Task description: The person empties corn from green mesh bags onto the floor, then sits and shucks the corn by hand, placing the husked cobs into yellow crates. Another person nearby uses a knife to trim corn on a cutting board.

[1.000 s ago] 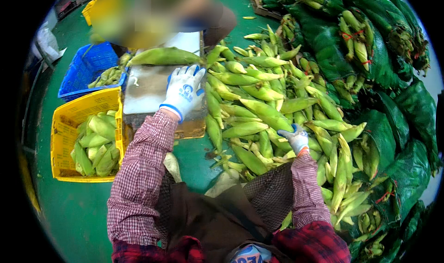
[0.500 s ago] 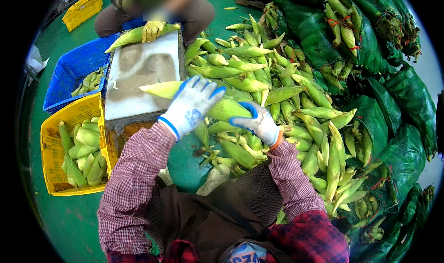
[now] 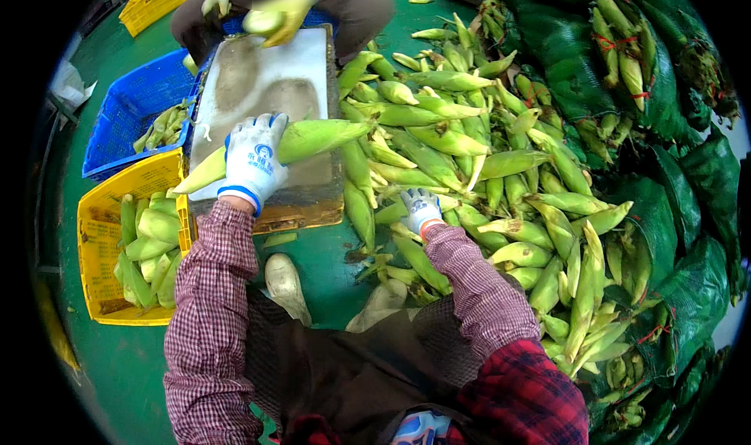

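Note:
My left hand (image 3: 256, 159), in a white glove with blue trim, grips a green ear of corn (image 3: 325, 138) by its middle. The ear lies level above the near part of a white board (image 3: 314, 50), its pale tip pointing left. Lower and to the right, my gloved right hand (image 3: 423, 208) is bent over another ear (image 3: 449, 202) at the left edge of a heap of unshucked corn (image 3: 512, 163); its fingertips are partly hidden. Opposite me, a co-worker's yellow-gloved hand (image 3: 291, 14) holds a pale green piece over the board's far end.
On the left stand a yellow crate (image 3: 92, 249) holding several ears and a blue crate (image 3: 117, 104) with some greenery. Another yellow crate (image 3: 156, 5) is farther back. Green mesh sacks (image 3: 688, 281) of corn line the right side. My shoes (image 3: 286, 284) are below the board.
My left hand has carried the ear leftward over the board. My right hand has let go of that ear and dropped to the heap. The co-worker's hands have lifted from their long ear.

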Available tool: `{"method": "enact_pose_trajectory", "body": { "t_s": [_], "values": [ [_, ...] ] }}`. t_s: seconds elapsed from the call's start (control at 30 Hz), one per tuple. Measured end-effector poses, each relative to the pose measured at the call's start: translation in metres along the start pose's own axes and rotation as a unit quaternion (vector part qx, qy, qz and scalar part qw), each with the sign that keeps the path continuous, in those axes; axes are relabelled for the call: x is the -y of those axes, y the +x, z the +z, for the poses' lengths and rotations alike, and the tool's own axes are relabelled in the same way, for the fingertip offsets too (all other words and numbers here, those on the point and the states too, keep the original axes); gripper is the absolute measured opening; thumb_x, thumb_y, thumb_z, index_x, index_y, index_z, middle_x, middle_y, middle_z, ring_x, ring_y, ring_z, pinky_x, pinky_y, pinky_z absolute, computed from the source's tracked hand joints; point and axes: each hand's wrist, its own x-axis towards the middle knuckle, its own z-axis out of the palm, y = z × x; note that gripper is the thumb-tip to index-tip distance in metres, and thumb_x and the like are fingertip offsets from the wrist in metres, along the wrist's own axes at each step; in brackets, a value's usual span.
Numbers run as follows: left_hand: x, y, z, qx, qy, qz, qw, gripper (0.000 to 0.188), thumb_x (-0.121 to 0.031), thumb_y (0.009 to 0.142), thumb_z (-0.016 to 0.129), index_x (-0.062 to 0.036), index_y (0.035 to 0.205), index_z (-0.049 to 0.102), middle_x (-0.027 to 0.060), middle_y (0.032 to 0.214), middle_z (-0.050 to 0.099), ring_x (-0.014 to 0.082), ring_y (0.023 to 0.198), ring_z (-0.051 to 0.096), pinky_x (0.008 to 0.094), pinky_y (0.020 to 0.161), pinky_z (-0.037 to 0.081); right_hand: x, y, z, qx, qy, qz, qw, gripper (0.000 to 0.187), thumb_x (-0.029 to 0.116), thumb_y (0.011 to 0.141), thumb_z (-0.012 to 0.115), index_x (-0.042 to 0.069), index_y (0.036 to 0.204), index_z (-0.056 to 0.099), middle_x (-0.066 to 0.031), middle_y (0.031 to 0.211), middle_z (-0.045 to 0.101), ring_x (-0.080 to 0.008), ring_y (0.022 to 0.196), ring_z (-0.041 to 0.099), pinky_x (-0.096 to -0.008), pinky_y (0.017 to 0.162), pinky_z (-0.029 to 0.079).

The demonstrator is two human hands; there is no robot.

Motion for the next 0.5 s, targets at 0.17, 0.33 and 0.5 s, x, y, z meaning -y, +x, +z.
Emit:
{"method": "enact_pose_trajectory", "body": {
  "t_s": [0.17,0.33,0.5],
  "values": [
    [0.014,0.004,0.010,0.048,0.001,-0.043,0.998,0.079,-0.022,0.065,0.084,-0.0148,0.139,0.056,0.0118,0.132,0.061,0.0347,0.121,0.058,0.0450,0.107,0.044,0.023,0.031,0.031,-0.007,-0.103,-0.034,0.994,0.081,0.044,0.088,0.072,0.019,0.157,0.038,-0.0125,0.158,0.042,-0.0353,0.147,0.038,-0.0578,0.121,0.023],
    [0.024,0.006,0.013,0.010,0.046,-0.079,0.996,0.076,-0.022,0.069,0.082,-0.0155,0.140,0.057,0.0122,0.129,0.063,0.0349,0.119,0.059,0.0460,0.106,0.044,0.034,0.053,0.061,-0.006,-0.307,-0.056,0.950,0.039,0.025,0.098,0.059,0.019,0.136,0.064,-0.0054,0.134,0.062,-0.0273,0.128,0.054,-0.0486,0.096,0.046],
    [0.024,0.011,0.012,-0.035,-0.002,-0.097,0.995,0.065,-0.024,0.078,0.078,-0.0152,0.139,0.058,0.0143,0.133,0.062,0.0361,0.122,0.058,0.0473,0.107,0.044,0.035,0.019,0.040,0.018,-0.282,-0.140,0.949,0.041,0.030,0.095,0.065,0.023,0.135,0.065,-0.0073,0.128,0.063,-0.0294,0.122,0.057,-0.0463,0.091,0.048]
  ]
}}
